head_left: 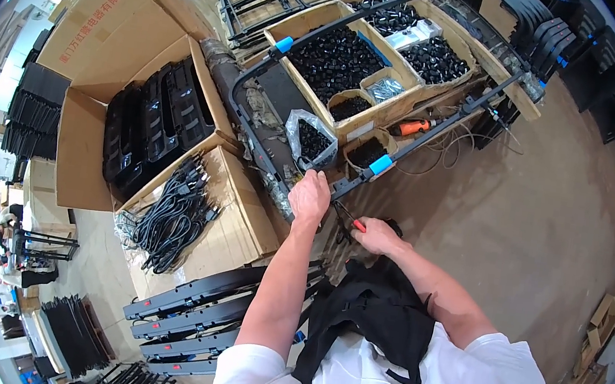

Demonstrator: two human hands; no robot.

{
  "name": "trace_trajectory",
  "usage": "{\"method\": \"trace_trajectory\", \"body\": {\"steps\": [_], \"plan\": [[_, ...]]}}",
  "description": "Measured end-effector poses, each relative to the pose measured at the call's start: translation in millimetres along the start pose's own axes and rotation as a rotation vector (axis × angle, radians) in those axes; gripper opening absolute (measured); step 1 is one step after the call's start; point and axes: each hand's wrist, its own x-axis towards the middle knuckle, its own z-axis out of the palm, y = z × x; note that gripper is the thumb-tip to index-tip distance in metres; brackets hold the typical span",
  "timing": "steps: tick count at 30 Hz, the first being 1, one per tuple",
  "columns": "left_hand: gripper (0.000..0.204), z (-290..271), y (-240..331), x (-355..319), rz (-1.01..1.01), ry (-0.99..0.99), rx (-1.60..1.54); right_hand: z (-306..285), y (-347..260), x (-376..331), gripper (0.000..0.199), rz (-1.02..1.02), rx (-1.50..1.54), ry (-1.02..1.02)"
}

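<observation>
A black metal tube frame [439,134] with blue wraps lies across the bench in front of me. My left hand [309,196] is closed at its near corner, fingers wrapped on the tube. Just to the right, my right hand [378,237] grips a red-handled tool [359,225] that looks like pliers. Its dark tip points toward the frame's corner beside my left hand; the exact contact is too small to tell. Close beyond my left hand sits a clear plastic bag [312,140] of small black parts. A small carton [369,152] of black parts stands by the blue wrap.
A divided wooden box [414,93] holds many black caps and a bag of screws. An orange power tool [415,127] lies beside it. To the left are an open carton [86,132] of black housings and bundled black cables [179,214]. Black beams [200,298] are stacked near my left arm.
</observation>
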Motion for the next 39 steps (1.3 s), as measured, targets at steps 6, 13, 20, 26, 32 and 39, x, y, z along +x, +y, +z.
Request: {"method": "trace_trajectory", "body": {"steps": [6, 13, 20, 26, 32, 39], "plan": [[0.040, 0, 0, 1, -0.041, -0.016, -0.014, -14, -2, 6, 0.033, 0.156, 0.282, -0.235], [0.039, 0, 1, 3, -0.066, -0.004, -0.026, -40, -24, -11, 0.042, 0.036, -0.203, -0.140], [0.034, -1, 11, 5, -0.121, 0.041, -0.073, -62, 39, 18, 0.037, 0.215, -0.284, -0.091], [0.033, -3, 5, -1, -0.095, 0.205, -0.144, -12, 51, 123, 0.050, 0.283, -0.213, -0.180], [0.042, -14, 10, 8, 0.106, 0.223, -0.132, 28, 77, 205, 0.027, 0.362, 0.482, -0.293], [0.026, -11, 26, 20, -0.028, 0.075, 0.037, -20, 82, 193, 0.019, -0.120, 0.831, -0.678]]}}
